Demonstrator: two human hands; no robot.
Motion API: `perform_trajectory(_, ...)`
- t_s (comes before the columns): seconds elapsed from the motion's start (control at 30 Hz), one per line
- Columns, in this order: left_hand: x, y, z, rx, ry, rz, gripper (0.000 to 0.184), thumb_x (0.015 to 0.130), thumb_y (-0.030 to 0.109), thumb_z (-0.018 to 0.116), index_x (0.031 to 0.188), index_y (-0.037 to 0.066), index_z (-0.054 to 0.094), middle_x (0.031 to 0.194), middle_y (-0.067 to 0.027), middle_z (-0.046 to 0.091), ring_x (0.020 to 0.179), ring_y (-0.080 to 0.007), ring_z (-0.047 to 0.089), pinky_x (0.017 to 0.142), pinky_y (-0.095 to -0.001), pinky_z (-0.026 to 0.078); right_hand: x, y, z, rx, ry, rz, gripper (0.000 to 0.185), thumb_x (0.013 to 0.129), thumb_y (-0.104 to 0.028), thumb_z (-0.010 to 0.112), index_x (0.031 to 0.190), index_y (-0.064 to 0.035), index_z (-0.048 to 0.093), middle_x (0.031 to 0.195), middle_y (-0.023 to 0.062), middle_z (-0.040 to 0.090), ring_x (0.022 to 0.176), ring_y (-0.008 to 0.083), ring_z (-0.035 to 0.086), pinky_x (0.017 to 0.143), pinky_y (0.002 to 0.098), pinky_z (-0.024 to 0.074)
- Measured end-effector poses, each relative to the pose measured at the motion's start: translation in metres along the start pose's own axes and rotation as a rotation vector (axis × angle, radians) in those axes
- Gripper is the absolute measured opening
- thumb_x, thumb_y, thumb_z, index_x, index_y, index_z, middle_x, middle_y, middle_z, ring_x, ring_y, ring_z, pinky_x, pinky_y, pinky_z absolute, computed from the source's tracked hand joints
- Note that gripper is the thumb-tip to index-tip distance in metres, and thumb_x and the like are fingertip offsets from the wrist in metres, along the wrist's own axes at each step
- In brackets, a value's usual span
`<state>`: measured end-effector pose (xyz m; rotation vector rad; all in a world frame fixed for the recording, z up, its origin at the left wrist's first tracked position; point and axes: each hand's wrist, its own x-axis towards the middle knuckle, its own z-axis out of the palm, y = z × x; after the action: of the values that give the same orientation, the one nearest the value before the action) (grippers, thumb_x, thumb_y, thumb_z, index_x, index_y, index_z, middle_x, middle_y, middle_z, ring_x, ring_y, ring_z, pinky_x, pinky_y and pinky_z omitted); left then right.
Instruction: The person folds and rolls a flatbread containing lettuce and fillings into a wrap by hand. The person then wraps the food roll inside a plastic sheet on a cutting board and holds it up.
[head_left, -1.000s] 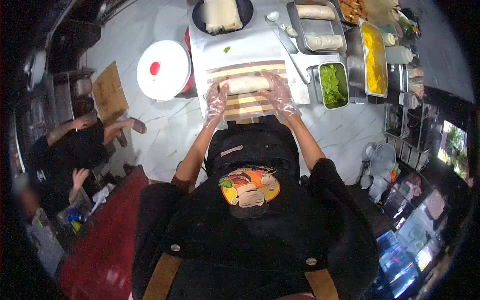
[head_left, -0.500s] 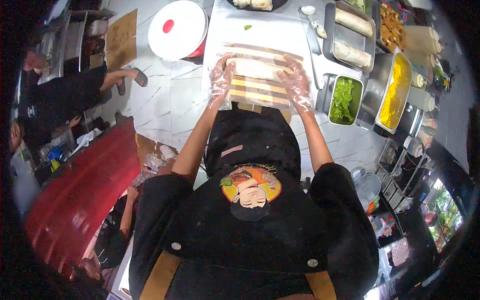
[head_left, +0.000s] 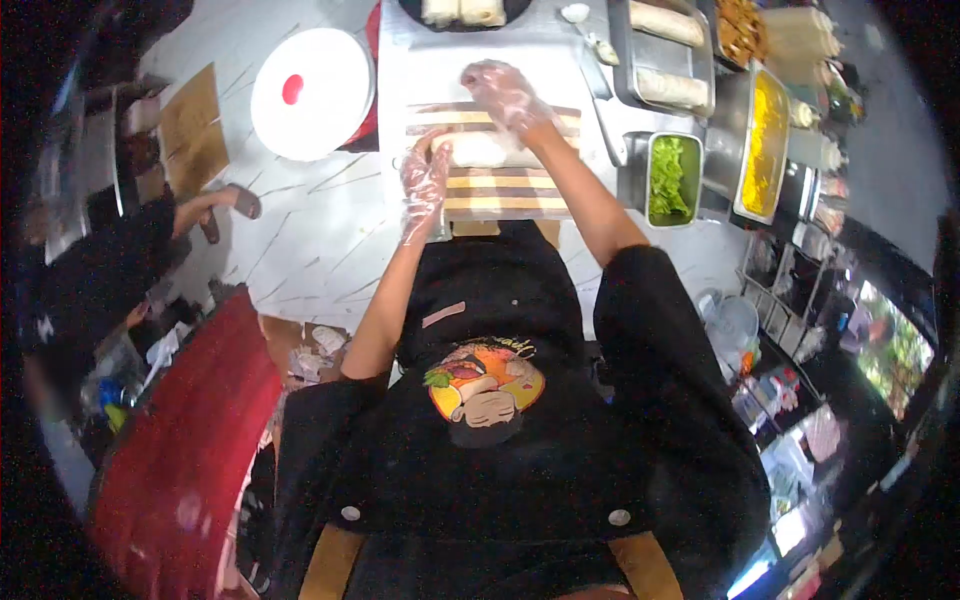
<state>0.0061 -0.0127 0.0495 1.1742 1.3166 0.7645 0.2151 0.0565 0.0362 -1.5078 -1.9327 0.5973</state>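
A pale rolled wrap (head_left: 490, 150) lies crosswise on the striped board (head_left: 500, 204). My left hand (head_left: 425, 182), in a clear plastic glove, grips the wrap's left end. My right hand (head_left: 503, 95), gloved the same way, is off the wrap, over the white surface beyond the board. Its fingers are curled together, and whatever is between them is hidden. The right forearm crosses over the right end of the wrap.
A long utensil (head_left: 606, 125) lies right of the board. Beyond are a tray of rolls (head_left: 672, 62), lettuce tub (head_left: 672, 180), yellow-food pan (head_left: 762, 145) and dark plate (head_left: 520, 12). A lidded white bucket (head_left: 313, 95) stands left; another person (head_left: 110, 245) is farther left.
My right hand has let go of the wrap's right end and moved up and left. My left hand stays at the left end. The green scrap on the white surface no longer shows.
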Motion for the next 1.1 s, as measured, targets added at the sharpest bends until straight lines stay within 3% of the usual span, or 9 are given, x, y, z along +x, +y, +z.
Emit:
perform_trajectory(0.1,0.005,-0.007,-0.006,0.076,-0.039,-0.004,0.036,0.097,0.021,0.065,0.125,-0.001,0.061,0.107,-0.0098,0.066,0.095,-0.0145,0.058,0.085,-0.0289,0.047,-0.073,-0.057,-0.085,0.347,0.319,0.431,0.017,0.091,-0.014,0.064,0.103,-0.0044,0.07,0.104,0.0125,0.068,0.097,0.0238,0.065,0.086,0.0345,0.0523)
perform_trajectory(0.23,0.008,-0.008,-0.006,0.008,-0.063,0.008,0.036,0.096,0.019,0.066,0.125,-0.001,0.061,0.11,-0.0096,0.065,0.097,-0.0148,0.058,0.088,-0.0286,0.047,-0.197,-0.054,-0.179,-0.175,0.728,0.733,0.016,0.089,-0.006,0.068,0.105,-0.0038,0.071,0.097,0.0071,0.072,0.088,0.0162,0.067,0.081,0.0296,0.0537)
perform_trajectory(0.33,0.011,-0.014,-0.007,-0.007,-0.065,-0.01,0.033,0.095,0.018,0.067,0.122,-0.001,0.063,0.113,-0.0102,0.065,0.101,-0.0155,0.058,0.092,-0.0292,0.046,-0.267,-0.009,-0.189,-0.039,0.825,0.672,0.021,0.088,-0.008,0.071,0.108,-0.0047,0.071,0.105,0.0093,0.071,0.093,0.0151,0.066,0.08,0.0299,0.0542)
perform_trajectory(0.43,0.011,-0.018,-0.011,0.045,-0.081,0.009,0.032,0.095,0.019,0.066,0.121,0.0,0.064,0.116,-0.0111,0.065,0.108,-0.0169,0.058,0.097,-0.0303,0.044,-0.272,-0.008,-0.193,-0.455,0.359,0.846,0.024,0.087,-0.008,0.073,0.111,-0.0046,0.07,0.109,0.0093,0.07,0.097,0.0153,0.064,0.081,0.0309,0.0541)
perform_trajectory(0.57,0.01,-0.013,-0.012,0.058,-0.069,-0.088,0.034,0.096,0.021,0.066,0.121,-0.001,0.064,0.11,-0.0107,0.067,0.104,-0.0174,0.06,0.094,-0.0303,0.045,-0.241,-0.042,-0.171,-0.037,0.927,0.787,0.026,0.086,-0.009,0.073,0.112,-0.0041,0.07,0.111,0.0116,0.07,0.098,0.0186,0.064,0.081,0.0342,0.0535)
perform_trajectory(0.63,0.008,0.005,-0.006,0.075,-0.048,-0.164,0.034,0.096,0.023,0.065,0.12,-0.001,0.065,0.101,-0.0082,0.068,0.093,-0.0159,0.06,0.086,-0.0294,0.047,-0.225,-0.053,-0.141,-0.151,0.577,0.88,0.032,0.089,-0.014,0.072,0.118,-0.0042,0.067,0.111,0.0067,0.069,0.091,0.0197,0.065,0.08,0.0338,0.0542)
perform_trajectory(0.7,0.006,0.002,-0.002,0.061,-0.009,-0.025,0.035,0.097,0.025,0.064,0.12,-0.002,0.065,0.1,-0.008,0.067,0.09,-0.0155,0.059,0.085,-0.0297,0.047,-0.21,-0.05,-0.08,0.633,0.364,0.909,0.056,0.086,-0.015,0.073,0.137,-0.0058,0.052,0.133,0.0144,0.057,0.119,0.0237,0.056,0.102,0.0379,0.0471)
perform_trajectory(0.77,0.005,0.005,-0.002,0.186,0.023,0.137,0.036,0.098,0.027,0.062,0.119,-0.002,0.066,0.1,-0.0101,0.068,0.091,-0.0166,0.06,0.085,-0.0306,0.047,-0.17,-0.071,-0.051,0.54,0.248,0.661,0.063,0.084,-0.017,0.075,0.141,-0.0086,0.048,0.141,0.0157,0.05,0.133,0.0258,0.046,0.111,0.0405,0.0397)
perform_trajectory(1.1,-0.003,0.012,0.008,0.177,0.063,0.096,0.033,0.1,0.027,0.058,0.114,-0.002,0.067,0.094,-0.0094,0.069,0.084,-0.0163,0.061,0.079,-0.0316,0.049,-0.15,-0.063,-0.027,0.327,0.245,0.702,0.052,0.078,-0.011,0.079,0.127,-0.0091,0.062,0.122,0.0126,0.061,0.117,0.026,0.058,0.102,0.0356,0.0453)
